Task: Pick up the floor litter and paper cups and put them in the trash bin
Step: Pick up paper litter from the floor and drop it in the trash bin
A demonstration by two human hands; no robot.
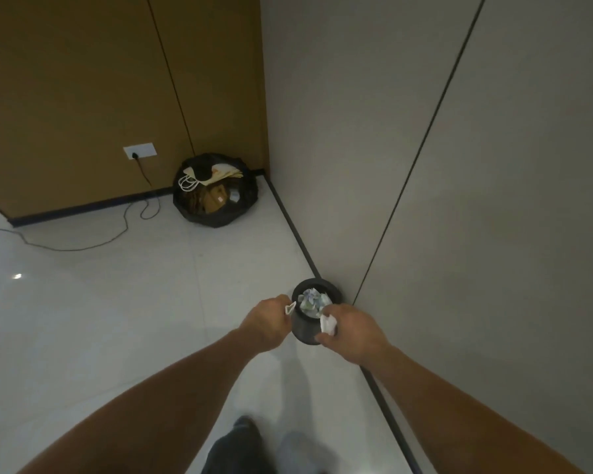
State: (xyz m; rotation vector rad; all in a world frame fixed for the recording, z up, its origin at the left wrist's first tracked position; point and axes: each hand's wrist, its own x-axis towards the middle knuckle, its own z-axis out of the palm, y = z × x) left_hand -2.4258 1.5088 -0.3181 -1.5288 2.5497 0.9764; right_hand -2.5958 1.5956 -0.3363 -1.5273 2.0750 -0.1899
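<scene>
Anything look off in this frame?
Nothing spilled. A loose cable trails across the floor from the outlet, a possible trip hazard. The bin looks nearly full of crumpled paper.

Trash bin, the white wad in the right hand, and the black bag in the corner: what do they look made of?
Trash bin: dark grey, matte, rigid wall; probably plastic, though metal is possible. White wad, gripped by the right hand: crumpled, soft-edged, likely tissue or paper. Black bag: thin plastic film, wrinkled with faint sheen.
</scene>
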